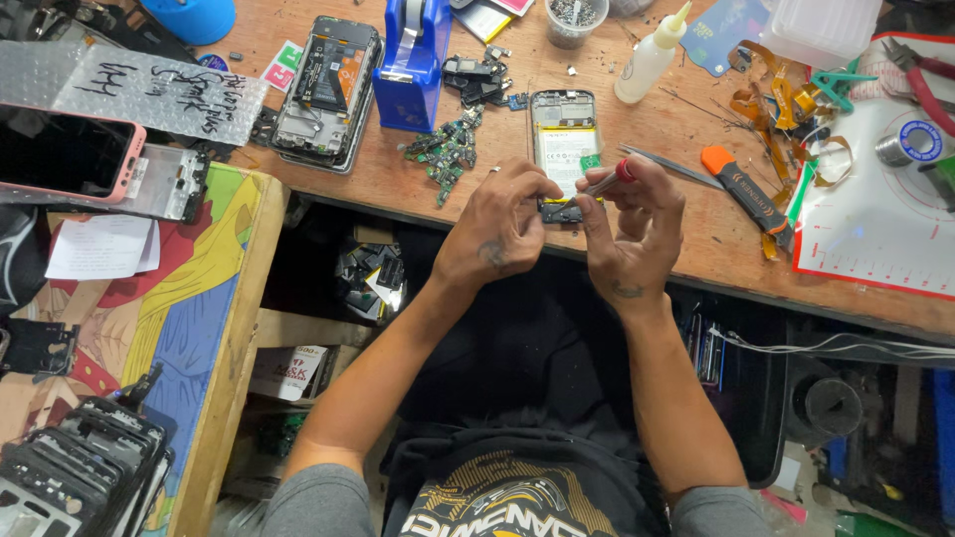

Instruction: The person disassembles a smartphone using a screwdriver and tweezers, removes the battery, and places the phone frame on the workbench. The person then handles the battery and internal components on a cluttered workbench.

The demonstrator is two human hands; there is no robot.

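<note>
Fingers of left hand [494,227] and right hand [629,231] pinch small black part [561,210] between them.

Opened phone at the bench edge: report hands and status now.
Left hand steadies the opened phone. Right hand holds a small screwdriver at its lower end. Tweezers lie beside it, clear.

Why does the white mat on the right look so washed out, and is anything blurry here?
In the head view, strong light from the right bleaches the white mat and puts a sheen on the clear plastic box; the space under the wooden bench falls into deep shadow. Both hands, left hand and right hand, and the opened phone look reasonably sharp; the frame edges bend slightly.
</note>
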